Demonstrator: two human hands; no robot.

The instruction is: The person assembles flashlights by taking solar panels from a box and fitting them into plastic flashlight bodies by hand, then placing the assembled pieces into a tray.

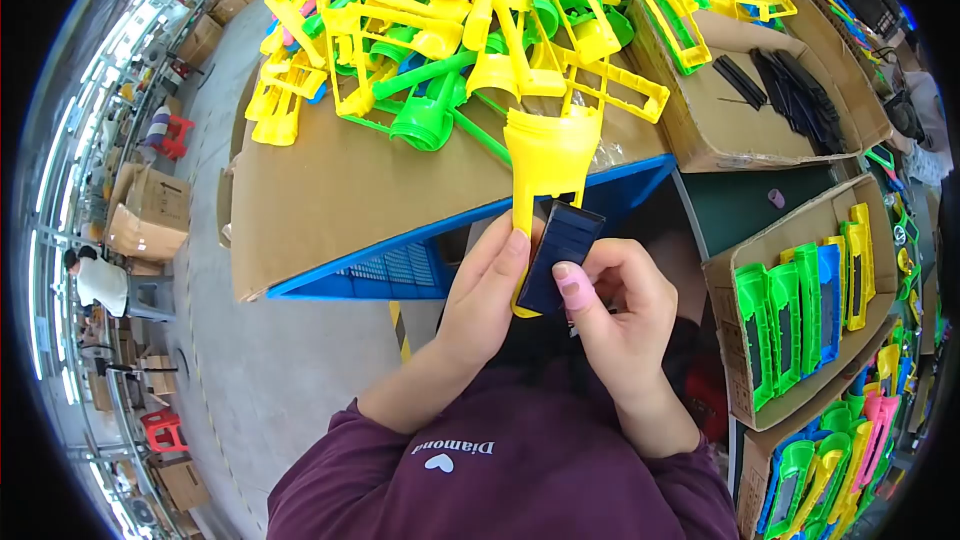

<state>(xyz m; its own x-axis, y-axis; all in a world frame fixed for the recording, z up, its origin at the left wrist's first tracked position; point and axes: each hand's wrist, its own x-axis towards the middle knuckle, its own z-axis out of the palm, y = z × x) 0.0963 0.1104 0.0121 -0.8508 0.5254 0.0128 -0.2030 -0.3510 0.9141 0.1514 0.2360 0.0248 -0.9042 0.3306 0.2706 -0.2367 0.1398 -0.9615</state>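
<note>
My left hand (490, 275) is closed around the lower frame of a yellow plastic housing (550, 155), whose round cup end points away from me. In my right hand (625, 305) is a dark rectangular solar panel (562, 255), pinched by the thumb, which has a pink wrap on it. The panel lies tilted over the opening of the yellow frame, partly across it. Whether it is seated there I cannot tell. The fingers behind the panel are hidden.
Yellow, green and blue plastic housings (430, 30) pile up on the cardboard surface (330, 190) ahead. A carton (690, 135) at the right holds dark panels (795, 90). Nearer, another carton (740, 340) holds framed parts (785, 320). Farther left, a person (100, 285) sits near shelving.
</note>
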